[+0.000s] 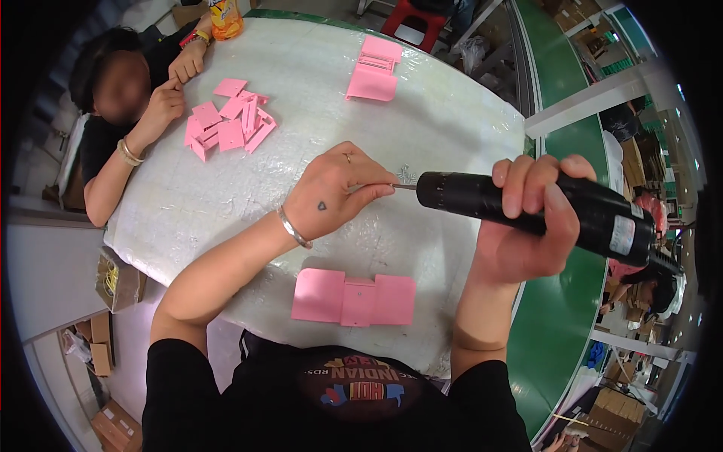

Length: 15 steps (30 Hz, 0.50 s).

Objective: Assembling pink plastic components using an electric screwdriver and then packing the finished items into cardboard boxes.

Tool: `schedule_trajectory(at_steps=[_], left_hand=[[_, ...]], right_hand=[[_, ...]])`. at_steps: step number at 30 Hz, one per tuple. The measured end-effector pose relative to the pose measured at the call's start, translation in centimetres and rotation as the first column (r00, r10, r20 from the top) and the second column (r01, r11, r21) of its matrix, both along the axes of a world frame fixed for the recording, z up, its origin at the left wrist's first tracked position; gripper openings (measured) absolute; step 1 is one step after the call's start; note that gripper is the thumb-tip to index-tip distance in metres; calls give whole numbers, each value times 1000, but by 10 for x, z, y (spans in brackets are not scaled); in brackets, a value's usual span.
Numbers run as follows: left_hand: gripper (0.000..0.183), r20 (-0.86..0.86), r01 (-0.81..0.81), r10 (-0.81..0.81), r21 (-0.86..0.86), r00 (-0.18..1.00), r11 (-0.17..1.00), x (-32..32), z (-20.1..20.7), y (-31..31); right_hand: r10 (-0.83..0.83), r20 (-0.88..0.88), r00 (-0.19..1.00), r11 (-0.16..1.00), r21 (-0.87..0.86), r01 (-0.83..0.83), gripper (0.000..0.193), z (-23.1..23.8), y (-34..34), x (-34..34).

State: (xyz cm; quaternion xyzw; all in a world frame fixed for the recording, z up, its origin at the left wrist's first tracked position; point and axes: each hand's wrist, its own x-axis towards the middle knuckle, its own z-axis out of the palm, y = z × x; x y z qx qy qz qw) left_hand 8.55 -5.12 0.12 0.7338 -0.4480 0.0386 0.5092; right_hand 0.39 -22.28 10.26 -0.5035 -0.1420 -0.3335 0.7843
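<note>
In my right hand [531, 226] is a black electric screwdriver [474, 194], held sideways above the table with its thin metal bit [405, 186] toward the left. The fingers of my left hand [335, 188] are pinched together at the tip of that bit; a screw there, if any, is too small to make out. Below my hands, near the table's front edge, lies a pink plastic assembly [358, 300] made of two wide panels joined by a narrower middle piece. A small pile of loose screws [404, 173] seems to lie on the table just behind the bit.
Several loose pink parts [232, 124] are heaped at the back left. Another pink assembly [375, 69] lies at the far edge. Across the left corner a person [135, 98] rests both forearms on the table [444, 113], near an orange bottle [225, 19]. A green surface [553, 331] runs along the right.
</note>
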Motion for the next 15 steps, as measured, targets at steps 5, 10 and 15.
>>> schedule_trajectory(at_steps=[5, 10, 15], left_hand=[[9, -111, -23, 10, -119, 994, 993, -18, 10, 13], [9, -203, 48, -74, -130, 976, 990, -27, 16, 24], [9, -227, 91, -120, -136, 966, 987, -36, 22, 29]], right_hand=[[85, 79, 993, 996, -16, -84, 35, 9, 5, -19], [192, 113, 975, 971, -163, -173, 37, 19, 9, -42], [176, 94, 980, 966, -206, -153, 32, 32, 24, -56]])
